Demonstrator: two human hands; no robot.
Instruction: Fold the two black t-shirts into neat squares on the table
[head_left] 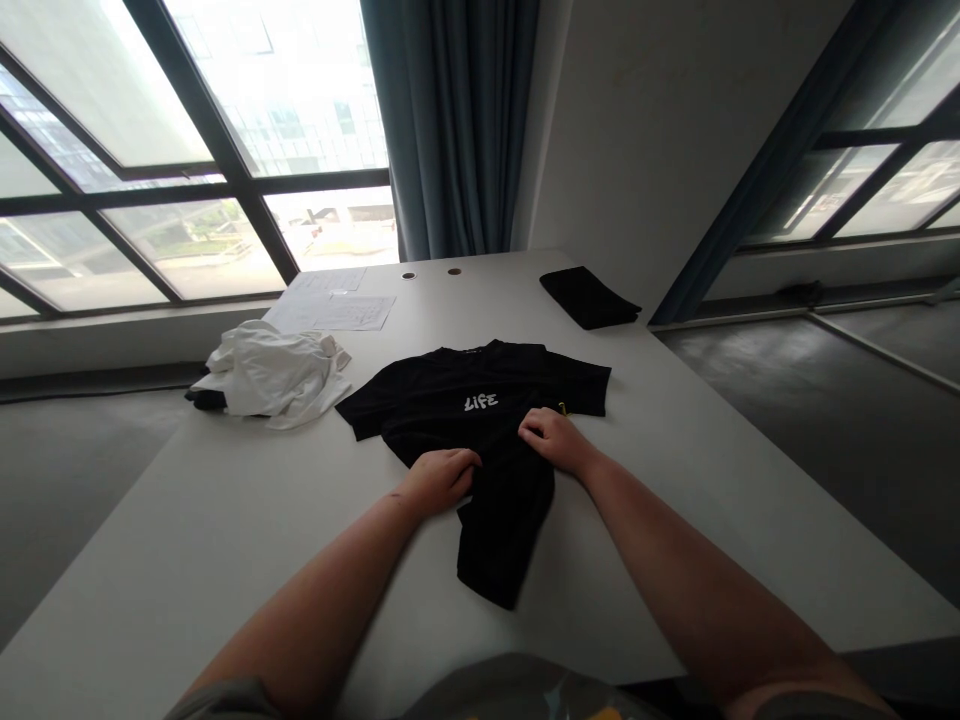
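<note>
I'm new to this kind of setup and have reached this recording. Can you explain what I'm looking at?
There's no machine here: a person is working with two bare hands. The single picture comes from a camera worn on the head, looking forward and down, so the forearms reach in from the bottom edge.

On the white table lies a black T-shirt with "LIFE" printed in white. The left hand and right hand are on it, one at each side of its body, fingers curled; both seem to grip the fabric.

Further off are a bunched white garment at left, some papers behind it, and a folded black cloth at right.
</note>
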